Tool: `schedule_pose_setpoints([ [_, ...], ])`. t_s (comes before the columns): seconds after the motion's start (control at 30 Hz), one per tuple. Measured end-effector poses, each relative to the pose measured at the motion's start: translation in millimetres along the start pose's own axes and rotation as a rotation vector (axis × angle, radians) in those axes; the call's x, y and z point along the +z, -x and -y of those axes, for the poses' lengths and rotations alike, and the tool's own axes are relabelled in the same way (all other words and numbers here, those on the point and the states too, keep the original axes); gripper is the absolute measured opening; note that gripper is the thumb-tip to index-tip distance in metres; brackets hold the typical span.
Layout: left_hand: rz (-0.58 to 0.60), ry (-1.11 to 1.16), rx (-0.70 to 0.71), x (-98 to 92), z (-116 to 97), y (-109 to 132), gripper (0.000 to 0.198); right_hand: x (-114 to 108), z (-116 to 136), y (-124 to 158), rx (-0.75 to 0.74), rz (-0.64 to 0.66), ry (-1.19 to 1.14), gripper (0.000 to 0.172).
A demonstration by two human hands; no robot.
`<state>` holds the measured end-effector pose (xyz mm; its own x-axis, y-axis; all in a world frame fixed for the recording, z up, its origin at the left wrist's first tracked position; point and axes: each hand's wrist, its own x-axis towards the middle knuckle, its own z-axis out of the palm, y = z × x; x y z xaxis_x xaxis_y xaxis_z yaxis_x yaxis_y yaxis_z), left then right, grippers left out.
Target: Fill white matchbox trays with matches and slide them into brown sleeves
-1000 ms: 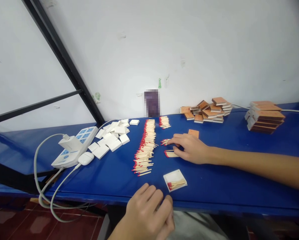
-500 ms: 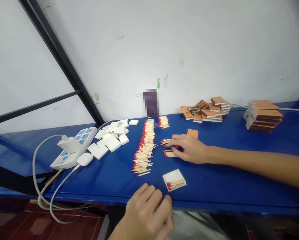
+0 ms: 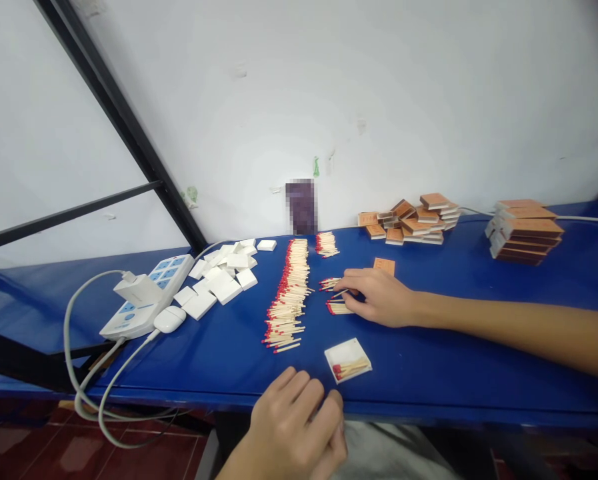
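My right hand (image 3: 379, 297) reaches in from the right, its fingertips over two small groups of red-tipped matches. A match (image 3: 339, 293) shows at its thumb and index finger, between the upper group (image 3: 329, 285) and the lower group (image 3: 337, 307). My left hand (image 3: 299, 423) rests at the table's front edge with its fingers curled; what is inside, if anything, is hidden. Just beyond it lies a white tray (image 3: 337, 353) holding several matches (image 3: 353, 368). A long row of matches (image 3: 289, 287) runs across the middle, with a small bunch (image 3: 327, 245) near its far end.
White trays (image 3: 226, 285) are heaped on the left beside a power strip (image 3: 133, 317) with a charger and cables. Orange matchboxes (image 3: 419, 225) lie piled at the back, more are stacked (image 3: 526, 233) at right. One orange piece (image 3: 384, 267) lies behind my right hand.
A match now shows between the fingertips of my right hand, where none stood out before. My left hand has not visibly moved.
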<state>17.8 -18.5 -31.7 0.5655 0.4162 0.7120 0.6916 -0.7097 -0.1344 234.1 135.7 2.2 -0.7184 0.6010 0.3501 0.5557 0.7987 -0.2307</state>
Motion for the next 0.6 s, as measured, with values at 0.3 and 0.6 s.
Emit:
schedule_pose_setpoints([
  [0.3, 0.000, 0.000, 0.001, -0.4, 0.5, 0.4, 0.012, -1.9, 1.0, -1.3, 0.050, 0.012, -0.003, 0.027],
  [0.6, -0.006, -0.006, -0.005, -0.5, -0.1, -1.1, 0.013, -0.8, 0.0, -1.7, 0.008, 0.027, -0.048, 0.016],
])
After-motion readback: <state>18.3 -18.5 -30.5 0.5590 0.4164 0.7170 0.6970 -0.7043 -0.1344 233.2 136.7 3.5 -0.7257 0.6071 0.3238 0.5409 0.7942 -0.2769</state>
